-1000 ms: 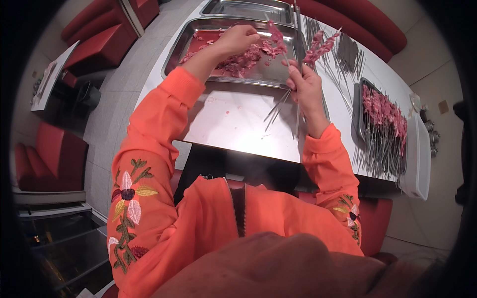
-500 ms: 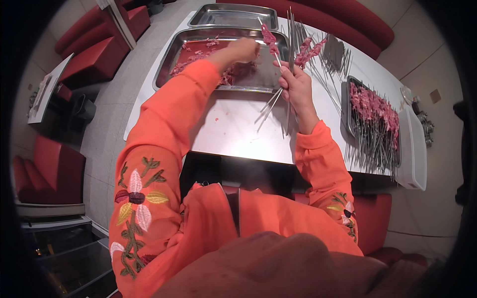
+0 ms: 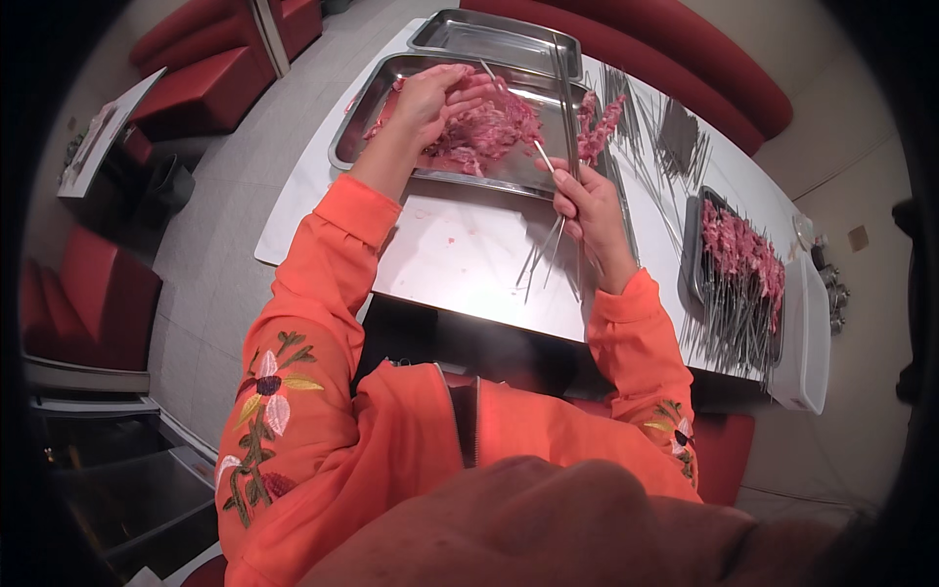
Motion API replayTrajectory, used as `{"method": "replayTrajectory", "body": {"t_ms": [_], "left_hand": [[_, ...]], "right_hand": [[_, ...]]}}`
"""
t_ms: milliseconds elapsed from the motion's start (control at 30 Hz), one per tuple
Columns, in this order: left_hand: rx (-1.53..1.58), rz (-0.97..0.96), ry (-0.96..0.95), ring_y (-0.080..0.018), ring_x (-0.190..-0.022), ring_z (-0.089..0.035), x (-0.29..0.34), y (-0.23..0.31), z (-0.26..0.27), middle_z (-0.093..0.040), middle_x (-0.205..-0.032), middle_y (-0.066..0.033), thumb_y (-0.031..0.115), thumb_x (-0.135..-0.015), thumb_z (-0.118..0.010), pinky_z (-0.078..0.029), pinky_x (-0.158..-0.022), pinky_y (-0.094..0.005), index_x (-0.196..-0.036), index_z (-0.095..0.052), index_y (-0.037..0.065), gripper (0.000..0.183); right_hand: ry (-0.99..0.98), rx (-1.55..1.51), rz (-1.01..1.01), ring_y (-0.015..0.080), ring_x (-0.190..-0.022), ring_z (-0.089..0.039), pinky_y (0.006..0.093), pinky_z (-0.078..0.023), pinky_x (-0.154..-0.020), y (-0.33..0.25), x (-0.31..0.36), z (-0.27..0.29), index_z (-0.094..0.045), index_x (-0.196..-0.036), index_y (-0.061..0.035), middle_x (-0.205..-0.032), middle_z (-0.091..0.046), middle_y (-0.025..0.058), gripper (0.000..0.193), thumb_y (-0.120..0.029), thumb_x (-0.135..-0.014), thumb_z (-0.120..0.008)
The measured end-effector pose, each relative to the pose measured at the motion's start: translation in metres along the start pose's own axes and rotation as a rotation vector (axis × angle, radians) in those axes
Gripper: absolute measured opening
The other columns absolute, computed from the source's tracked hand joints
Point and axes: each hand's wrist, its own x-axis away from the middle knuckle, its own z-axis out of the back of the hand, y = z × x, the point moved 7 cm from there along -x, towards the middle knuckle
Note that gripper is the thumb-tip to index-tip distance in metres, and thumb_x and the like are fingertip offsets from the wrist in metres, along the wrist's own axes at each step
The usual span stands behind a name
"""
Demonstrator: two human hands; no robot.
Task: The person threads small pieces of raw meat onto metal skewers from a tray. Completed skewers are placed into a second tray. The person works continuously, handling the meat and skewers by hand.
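Note:
My left hand (image 3: 438, 98) is over the steel tray (image 3: 352, 147), palm showing and fingers stretched out, with nothing gripped. Beside and below it lies a pile of raw pink meat pieces (image 3: 479, 137). My right hand (image 3: 590, 208) is closed at the tray's near right edge, around several thin metal skewers (image 3: 567, 108). One skewer in it slants up to the left across the meat; its tip rises past my left fingers. Two meat-loaded skewers (image 3: 597, 132) stand just beyond my right hand. Where meat on the slanted skewer ends and the pile begins is hard to tell.
A second steel tray (image 3: 494, 39) stands behind the first. Loose bare skewers (image 3: 680, 142) lie at the right of the white table (image 3: 469, 235). Farther right are a dark tray heaped with meat skewers (image 3: 738, 249) and a white plastic bin (image 3: 807, 338). Red benches (image 3: 675, 49) surround the table.
My left hand has moved from within the tray to its left side, and its fingers have opened out. The slanted skewer has tipped leftward over the meat. My right hand keeps its hold.

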Motion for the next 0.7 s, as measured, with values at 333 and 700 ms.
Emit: {"method": "replayTrajectory", "body": {"t_ms": [333, 700], "left_hand": [[0.053, -0.08, 0.035, -0.0289, -0.098, -0.062, -0.002, 0.008, 0.011, -0.058, -0.109, -0.022, 0.012, -0.094, -0.047, -0.052, -0.086, -0.0394, -0.106, -0.051, -0.006, 0.023], [-0.011, -0.091, 0.043, -0.0274, -0.098, -0.062, 0.001, 0.011, 0.007, -0.06, -0.107, -0.0204, 0.011, -0.094, -0.046, -0.053, -0.084, -0.036, -0.106, -0.051, -0.006, 0.021]], "right_hand": [[-0.03, 0.054, -0.027, -0.0001, -0.045, -0.032, 0.0145, -0.024, -0.034, 0.011, 0.0, -0.011, -0.056, -0.114, 0.0017, -0.057, -0.039, -0.0061, 0.03, -0.018, -0.092, -0.052], [-0.043, 0.074, -0.058, -0.0005, -0.044, -0.031, 0.0146, -0.023, -0.034, 0.013, 0.002, -0.015, -0.058, -0.112, 0.0002, -0.056, -0.038, -0.0066, 0.028, -0.019, -0.091, -0.052]]}}
